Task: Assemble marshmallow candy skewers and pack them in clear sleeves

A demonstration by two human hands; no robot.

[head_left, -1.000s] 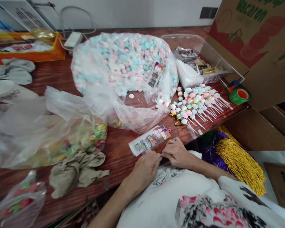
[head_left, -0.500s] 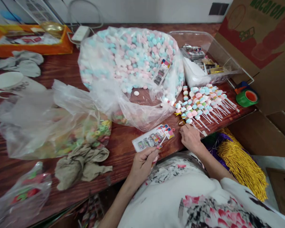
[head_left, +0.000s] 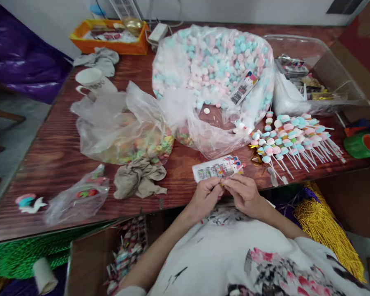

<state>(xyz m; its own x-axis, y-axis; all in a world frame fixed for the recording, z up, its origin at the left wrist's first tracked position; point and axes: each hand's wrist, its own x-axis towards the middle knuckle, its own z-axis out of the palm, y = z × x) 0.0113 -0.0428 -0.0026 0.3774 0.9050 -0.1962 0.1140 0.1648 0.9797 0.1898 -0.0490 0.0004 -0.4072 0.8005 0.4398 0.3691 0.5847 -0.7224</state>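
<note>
My left hand (head_left: 205, 195) and my right hand (head_left: 246, 195) meet at the table's front edge, both with fingers pinched together. A thin white stick (head_left: 238, 169) sticks out above the fingertips, and a small yellowish bit shows between them; the rest is covered by the fingers. Just beyond lie printed clear packets (head_left: 214, 169) with colourful tops. To the right is a pile of pastel candy skewers (head_left: 291, 133) on white sticks. Gold twist ties (head_left: 255, 154) lie at its left end.
Behind stands a big clear bag of pastel candies (head_left: 209, 61), beside a clear plastic bin (head_left: 314, 41). On the left are a bag of colourful pieces (head_left: 132, 139), a crumpled cloth (head_left: 138, 179) and a white mug (head_left: 94, 82). Green tape (head_left: 362, 144) sits at right.
My right hand has left the gold ties and moved in to meet my left hand in front of the packets. The camera view has swung to the left.
</note>
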